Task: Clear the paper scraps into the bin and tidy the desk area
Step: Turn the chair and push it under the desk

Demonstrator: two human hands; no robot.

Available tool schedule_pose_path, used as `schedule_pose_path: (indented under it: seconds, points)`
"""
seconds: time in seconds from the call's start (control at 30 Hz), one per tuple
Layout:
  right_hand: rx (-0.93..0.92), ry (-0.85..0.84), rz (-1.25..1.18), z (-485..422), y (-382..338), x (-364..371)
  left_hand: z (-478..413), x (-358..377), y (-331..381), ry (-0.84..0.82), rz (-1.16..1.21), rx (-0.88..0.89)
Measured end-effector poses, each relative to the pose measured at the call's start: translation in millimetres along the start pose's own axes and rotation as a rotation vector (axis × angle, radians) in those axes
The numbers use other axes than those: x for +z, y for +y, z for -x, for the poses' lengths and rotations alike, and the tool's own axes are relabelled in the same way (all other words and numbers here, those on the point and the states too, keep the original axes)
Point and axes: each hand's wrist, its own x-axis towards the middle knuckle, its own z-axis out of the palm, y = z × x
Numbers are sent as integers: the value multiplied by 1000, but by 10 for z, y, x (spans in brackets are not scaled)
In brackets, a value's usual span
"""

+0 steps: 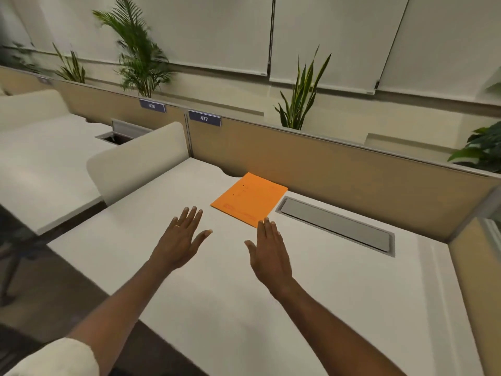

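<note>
Both hands flat, fingers spread, holding nothing. Left hand (181,242) near orange folder (249,199); right hand (268,253) just below folder corner. Folder flat on white desk (189,289).

print on the orange folder (249,199) too faint to read; both forearms cut off by the bottom edge

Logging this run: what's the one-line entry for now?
left hand: open, empty | right hand: open, empty | orange folder: on desk | bin: unseen

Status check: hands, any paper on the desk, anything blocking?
Left hand and right hand open, empty, over desk. Orange folder flat by partition. No scraps or bin visible. Nothing blocking.
</note>
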Motion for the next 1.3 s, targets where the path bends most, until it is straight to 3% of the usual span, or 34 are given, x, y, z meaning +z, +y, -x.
schedule_pose_path:
  seconds: [0.5,0.73,0.97,1.3]
  points:
    - [-25,-33,52,910,-938,-119,1386,-376,-87,-30,40,-95]
    - [-27,-23,119,1309,-1615,41,2084,-748,-744,-19,18,-124]
    - [-5,-34,56,2060,-2742,465,3187,-1253,-1724,-60,-21,-135]
    - [-225,-100,29,2882,-4090,857,4546,-1775,-2650,16,-35,-323]
